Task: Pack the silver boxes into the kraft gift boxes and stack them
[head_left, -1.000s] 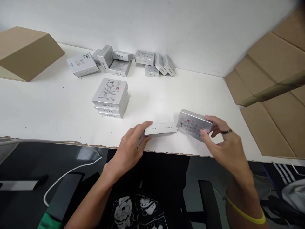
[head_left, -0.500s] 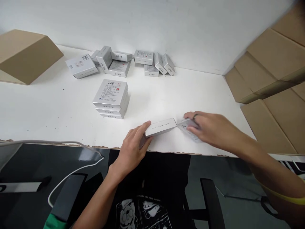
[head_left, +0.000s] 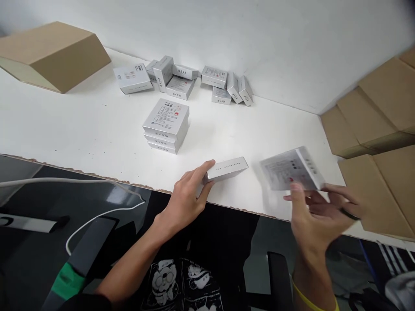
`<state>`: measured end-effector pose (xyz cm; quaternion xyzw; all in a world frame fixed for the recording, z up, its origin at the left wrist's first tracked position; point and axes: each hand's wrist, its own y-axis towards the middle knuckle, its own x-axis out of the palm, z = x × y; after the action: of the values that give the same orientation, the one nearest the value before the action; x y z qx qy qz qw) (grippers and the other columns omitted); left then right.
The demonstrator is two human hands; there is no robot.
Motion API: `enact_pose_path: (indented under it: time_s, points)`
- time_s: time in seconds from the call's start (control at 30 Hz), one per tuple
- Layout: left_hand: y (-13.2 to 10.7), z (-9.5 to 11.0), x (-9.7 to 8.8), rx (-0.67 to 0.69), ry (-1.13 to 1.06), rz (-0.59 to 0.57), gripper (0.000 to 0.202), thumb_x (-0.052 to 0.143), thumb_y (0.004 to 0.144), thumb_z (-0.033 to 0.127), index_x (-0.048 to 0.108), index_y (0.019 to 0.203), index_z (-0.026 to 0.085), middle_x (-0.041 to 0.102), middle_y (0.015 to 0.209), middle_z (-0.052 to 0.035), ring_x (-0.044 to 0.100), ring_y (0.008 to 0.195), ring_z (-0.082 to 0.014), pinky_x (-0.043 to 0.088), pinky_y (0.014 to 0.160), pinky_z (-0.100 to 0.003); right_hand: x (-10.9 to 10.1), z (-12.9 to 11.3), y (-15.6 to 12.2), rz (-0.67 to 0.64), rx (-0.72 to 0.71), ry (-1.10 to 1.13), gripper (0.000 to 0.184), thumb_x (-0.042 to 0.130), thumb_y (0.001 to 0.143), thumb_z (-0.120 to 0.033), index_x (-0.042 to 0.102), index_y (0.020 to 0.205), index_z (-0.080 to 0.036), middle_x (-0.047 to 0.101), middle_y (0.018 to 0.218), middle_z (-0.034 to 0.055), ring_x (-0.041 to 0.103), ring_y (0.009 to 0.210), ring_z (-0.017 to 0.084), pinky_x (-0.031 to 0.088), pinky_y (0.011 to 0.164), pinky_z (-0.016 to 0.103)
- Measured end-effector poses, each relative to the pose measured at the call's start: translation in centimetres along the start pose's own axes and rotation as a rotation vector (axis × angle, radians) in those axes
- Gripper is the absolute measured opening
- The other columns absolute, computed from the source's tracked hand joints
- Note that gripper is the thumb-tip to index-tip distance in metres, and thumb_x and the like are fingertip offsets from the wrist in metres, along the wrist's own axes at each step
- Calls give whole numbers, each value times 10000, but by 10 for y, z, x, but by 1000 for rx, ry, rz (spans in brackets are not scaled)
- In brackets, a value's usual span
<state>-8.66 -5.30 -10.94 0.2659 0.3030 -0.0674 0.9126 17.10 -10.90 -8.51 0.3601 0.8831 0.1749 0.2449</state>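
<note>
Near the table's front edge my left hand (head_left: 186, 196) grips one end of a small silver-white box (head_left: 228, 168), thumb and fingers on either side of it. To the right, my right hand (head_left: 320, 211) holds a second silver box (head_left: 288, 170), tilted, with its printed face and one lettered side showing. That box is slightly blurred and apart from the first. Beyond my left hand stands a stack of three like boxes (head_left: 167, 119), the top one printed with dark text and a red mark.
Several more silver boxes (head_left: 181, 86) lie and lean in a loose group along the wall. A brown carton (head_left: 74, 60) sits at the back left, and folded cardboard (head_left: 376, 116) at the right. A white cable (head_left: 106, 180) hangs across the front left edge.
My right hand has turned over and moved right, tilting its box so the printed face shows. My left hand still grips its box. The view has shifted and turned slightly.
</note>
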Motion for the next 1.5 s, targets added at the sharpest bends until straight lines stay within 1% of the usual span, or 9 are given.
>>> enact_pose_path:
  time_s: [0.2, 0.33, 0.5, 0.63, 0.87, 0.97, 1.07, 1.2, 1.5]
  points:
    - [5, 17, 24, 31, -4, 200, 442, 582, 1022, 98, 490, 1432, 235, 710, 1304, -93, 715, 1160, -226, 658, 955, -397, 25, -17, -16, -224, 238, 29, 575, 748, 896, -407, 441, 1375, -319, 569, 1021, 5, 626, 635, 124, 603, 563, 302]
    - [7, 30, 40, 106, -107, 26, 360, 590, 1033, 160, 476, 1372, 203, 562, 1476, -176, 517, 1445, -307, 536, 1157, -539, 30, -11, -23, -330, 287, -47, 582, 683, 936, -463, 471, 1457, -312, 702, 1107, 78, 685, 710, 180, 619, 595, 337]
    - [25, 45, 36, -229, -263, -149, 469, 842, 855, 462, 453, 943, 215, 425, 1560, -200, 537, 1391, -377, 631, 947, -486, 31, -7, -25, -354, 299, 38, 637, 693, 927, -462, 439, 1491, -310, 683, 1276, 124, 729, 959, 243, 650, 729, 387]
    - [44, 50, 37, -389, -248, -128, 452, 815, 843, 412, 464, 1044, 209, 599, 1241, -140, 651, 1097, -307, 611, 836, -446, 31, -3, -26, -367, 286, 7, 621, 677, 931, -491, 444, 1480, -318, 683, 1228, 103, 677, 766, 186, 618, 650, 369]
    - [47, 40, 21, -158, -335, -347, 810, 744, 768, 207, 259, 1416, 184, 226, 1641, -262, 326, 1527, -415, 418, 1193, -598, 23, 3, -25, -413, 298, 120, 647, 730, 898, -450, 459, 1468, -307, 677, 1226, 111, 725, 934, 234, 639, 717, 377]
    - [48, 34, 8, -59, -248, -497, 750, 745, 777, 147, 317, 1387, 231, 255, 1671, -211, 281, 1563, -412, 233, 1271, -689, 20, 7, -27, -421, 283, 154, 664, 765, 872, -430, 485, 1458, -293, 676, 1272, 134, 735, 1003, 263, 647, 749, 395]
    - [51, 29, 1, 1, -309, -561, 701, 743, 768, 109, 354, 1330, 261, 314, 1639, -176, 357, 1530, -370, 329, 1255, -628, 20, 8, -29, -403, 203, 85, 671, 798, 836, -437, 536, 1430, -266, 676, 1296, 145, 725, 1032, 274, 636, 754, 389]
    - [53, 25, 2, -62, -431, -513, 763, 844, 706, 219, 345, 1283, 233, 467, 1425, -181, 527, 1344, -357, 537, 1066, -501, 25, 7, -29, -378, 64, 4, 663, 818, 804, -440, 588, 1389, -227, 710, 1185, 124, 721, 915, 243, 602, 667, 328]
    - [21, 23, 17, -271, -338, -287, 918, 886, 669, 426, 306, 1357, 246, 493, 1310, -151, 542, 1205, -373, 546, 983, -584, 34, 7, -39, -477, 62, 159, 670, 772, 884, -390, 493, 1489, -323, 685, 1214, 86, 707, 950, 201, 618, 736, 313]
